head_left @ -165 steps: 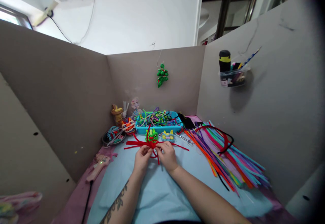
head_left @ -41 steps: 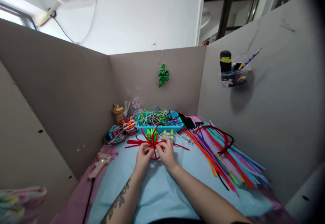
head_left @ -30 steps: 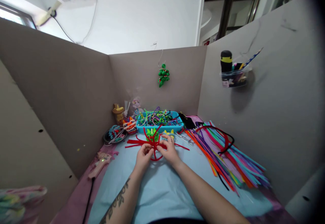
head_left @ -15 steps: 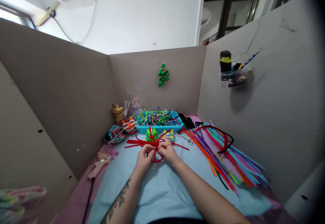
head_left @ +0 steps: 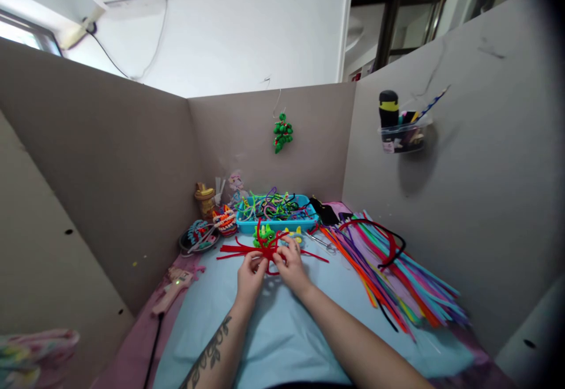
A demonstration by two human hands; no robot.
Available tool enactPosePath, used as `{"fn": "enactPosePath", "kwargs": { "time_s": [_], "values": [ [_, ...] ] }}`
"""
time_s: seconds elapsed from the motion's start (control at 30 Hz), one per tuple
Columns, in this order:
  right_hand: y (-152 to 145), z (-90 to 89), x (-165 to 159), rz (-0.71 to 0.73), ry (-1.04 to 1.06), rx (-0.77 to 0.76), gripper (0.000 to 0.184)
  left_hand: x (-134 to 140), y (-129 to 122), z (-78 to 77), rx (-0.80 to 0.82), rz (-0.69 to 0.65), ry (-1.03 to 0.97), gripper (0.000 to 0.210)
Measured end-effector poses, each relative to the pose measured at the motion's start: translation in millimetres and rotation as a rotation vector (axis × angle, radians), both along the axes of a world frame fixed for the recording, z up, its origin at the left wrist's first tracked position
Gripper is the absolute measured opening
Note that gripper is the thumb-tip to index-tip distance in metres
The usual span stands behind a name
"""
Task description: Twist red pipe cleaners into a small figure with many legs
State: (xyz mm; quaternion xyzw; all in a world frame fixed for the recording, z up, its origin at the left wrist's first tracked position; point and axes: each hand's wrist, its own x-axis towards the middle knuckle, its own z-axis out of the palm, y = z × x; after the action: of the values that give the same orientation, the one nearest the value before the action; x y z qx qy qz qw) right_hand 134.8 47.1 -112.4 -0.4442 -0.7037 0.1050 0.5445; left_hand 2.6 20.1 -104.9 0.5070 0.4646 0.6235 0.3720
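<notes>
Between my hands is a piece made of red pipe cleaners (head_left: 269,251), with loose ends spreading out from its middle and a rounded loop at its lower side. My left hand (head_left: 252,271) pinches its left side between thumb and fingers. My right hand (head_left: 291,264) grips the right side, with the fingertips close to the centre. More red pipe cleaners (head_left: 233,249) lie just left of the piece. Right behind it sit a green fuzzy figure (head_left: 263,236) and a yellow and blue one (head_left: 293,236), partly covered by my right fingers.
A blue tray (head_left: 276,223) of tangled pipe cleaner pieces stands at the back. Scissors (head_left: 321,240) and a large bundle of coloured pipe cleaners (head_left: 392,271) lie to the right. On the left are a dark bowl (head_left: 198,246) and a pink power strip (head_left: 173,292). Grey partitions (head_left: 273,159) enclose the table.
The rounded loop of the red piece has tipped away and now shows much smaller below my fingers. Both hands keep their hold, shifting only slightly.
</notes>
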Motion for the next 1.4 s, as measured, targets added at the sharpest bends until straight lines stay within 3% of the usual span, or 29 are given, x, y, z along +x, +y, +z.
{"fn": "enactPosePath", "kwargs": {
  "time_s": [0.17,0.37,0.63,0.83,0.97,1.2,1.4],
  "values": [
    [-2.1,-1.3,-4.2,0.041,-0.015,-0.001,0.012,-1.9,5.2,-2.3,-0.178,-0.097,-0.235,0.040],
    [-1.8,-3.0,-6.4,0.007,0.050,-0.030,0.005,-5.2,8.3,-5.2,-0.173,-0.086,-0.317,0.042],
    [-7.1,1.8,-7.1,-0.021,-0.058,0.060,0.006,-5.5,8.7,-3.0,-0.164,-0.119,-0.377,0.055],
    [-11.1,5.2,-5.5,-0.083,-0.074,0.057,0.010,-5.9,11.7,-8.5,-0.163,-0.113,-0.338,0.043],
    [-9.1,-0.9,-10.3,0.051,0.045,-0.067,0.016,-8.5,14.0,-10.0,-0.210,-0.076,-0.401,0.046],
    [-0.5,-11.2,-20.1,0.224,0.356,-0.488,0.015,-7.4,16.6,-14.7,-0.232,-0.093,-0.395,0.050],
    [-3.8,-7.8,-23.9,0.250,0.429,-0.563,0.015,-5.2,18.6,-17.4,-0.257,-0.082,-0.445,0.050]
  ]
}}
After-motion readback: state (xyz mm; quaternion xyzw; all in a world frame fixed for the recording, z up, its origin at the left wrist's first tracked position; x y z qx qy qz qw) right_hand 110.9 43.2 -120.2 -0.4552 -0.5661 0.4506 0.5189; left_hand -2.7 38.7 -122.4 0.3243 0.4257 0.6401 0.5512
